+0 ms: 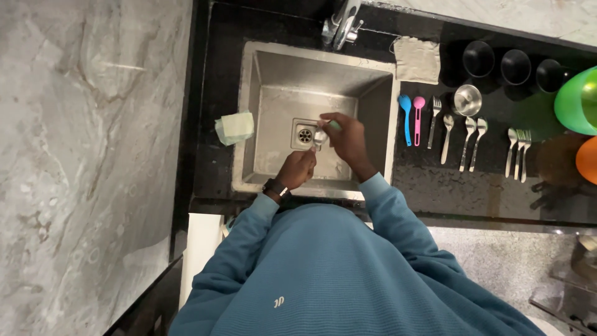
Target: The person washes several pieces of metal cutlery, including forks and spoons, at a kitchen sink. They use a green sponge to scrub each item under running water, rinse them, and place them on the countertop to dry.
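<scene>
View: looking straight down on a person in a blue sweater standing at a steel sink (379,118) set into a dark bench (472,186).
Left hand: the left hand (297,168), wearing a wrist watch (275,187), is closing its grip on the handle of a metal spoon (319,138) over the basin.
Right hand: the right hand (346,138) is pinching a pale green scrubber (334,125) in a tight grip against the spoon's bowl.
Spoon: it is sitting above the sink floor, just beside the round drain (305,134).
Tap: a chrome tap (342,25) is standing at the sink's far edge.
Left rim: a folded green cloth (234,127) is lying on the bench beside the sink's left edge.
Right side: a blue spoon (405,118), a pink spoon (418,118), metal forks and spoons, a steel cup (467,99) and three dark cups are lying in rows on the bench.
Far right edge: a green bowl (575,99) and an orange bowl (587,160) are showing partly.
</scene>
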